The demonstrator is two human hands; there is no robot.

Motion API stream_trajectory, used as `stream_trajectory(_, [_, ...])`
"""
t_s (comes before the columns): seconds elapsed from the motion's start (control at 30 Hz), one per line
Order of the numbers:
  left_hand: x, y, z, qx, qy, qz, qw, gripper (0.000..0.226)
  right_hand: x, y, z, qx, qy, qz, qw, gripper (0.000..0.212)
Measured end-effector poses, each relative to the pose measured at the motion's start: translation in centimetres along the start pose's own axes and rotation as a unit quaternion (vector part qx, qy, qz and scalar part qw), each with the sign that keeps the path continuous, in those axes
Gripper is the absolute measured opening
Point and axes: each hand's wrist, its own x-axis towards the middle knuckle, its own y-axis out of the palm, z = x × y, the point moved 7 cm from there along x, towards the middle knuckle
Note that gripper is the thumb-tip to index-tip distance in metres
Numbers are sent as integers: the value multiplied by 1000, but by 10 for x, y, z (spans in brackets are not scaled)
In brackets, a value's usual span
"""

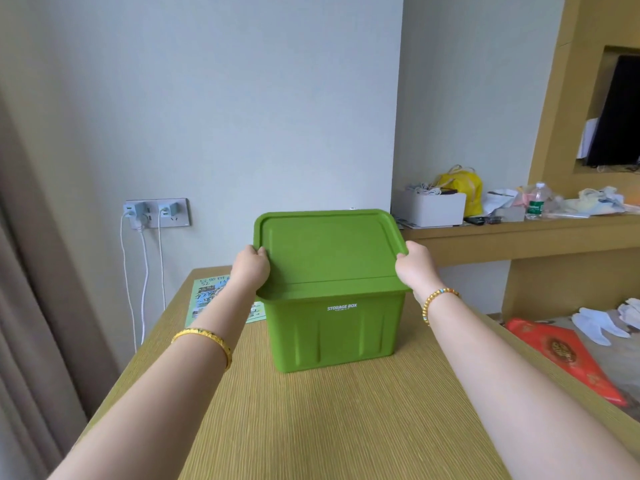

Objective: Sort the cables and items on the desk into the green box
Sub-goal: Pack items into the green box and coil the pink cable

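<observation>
A green storage box [332,334] stands on the wooden desk [311,427], its white label facing me. Its green lid [325,247] is tilted, far edge raised and near edge resting on the box rim. My left hand [249,266] grips the lid's left edge. My right hand [414,265] grips its right edge. The inside of the box is hidden. No loose cables lie on the desk in view.
A green printed sheet [207,292] lies on the desk behind my left arm. Wall sockets [156,213] with chargers and white cables hang at left. A shelf [519,230] at right holds a white box, yellow bag and bottle. A red bag [568,355] and white gloves lie at right.
</observation>
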Motion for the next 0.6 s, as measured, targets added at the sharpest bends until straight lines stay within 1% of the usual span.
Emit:
stream_trajectory(0.17, [11, 8, 22, 4, -36, 33, 999, 37, 8, 12, -11, 34, 11, 17, 999, 20])
stream_trajectory(0.27, [15, 14, 30, -16, -49, 39, 998, 25, 14, 17, -17, 51, 21, 21, 998, 25])
stream_trajectory(0.37, [18, 19, 32, -10, -54, 49, 997, 32, 19, 21, -23, 26, 41, 43, 998, 36])
stream_trajectory(0.4, [18, 20, 33, -10, -58, 52, 997, 33, 19, 22, -24, 19, 44, 47, 998, 35])
stream_trajectory(0.47, [19, 21, 35, -11, -68, 57, 996, 30, 22, 25, -27, 32, 59, 52, 996, 23])
stream_trajectory(0.53, [19, 23, 39, -40, -87, 67, 993, 24, 21, 27, -32, 63, 94, 51, 992, 28])
stream_trajectory(0.6, [20, 27, 46, -95, -115, 66, 987, 30, 19, 32, -41, 114, 147, 59, 981, 29])
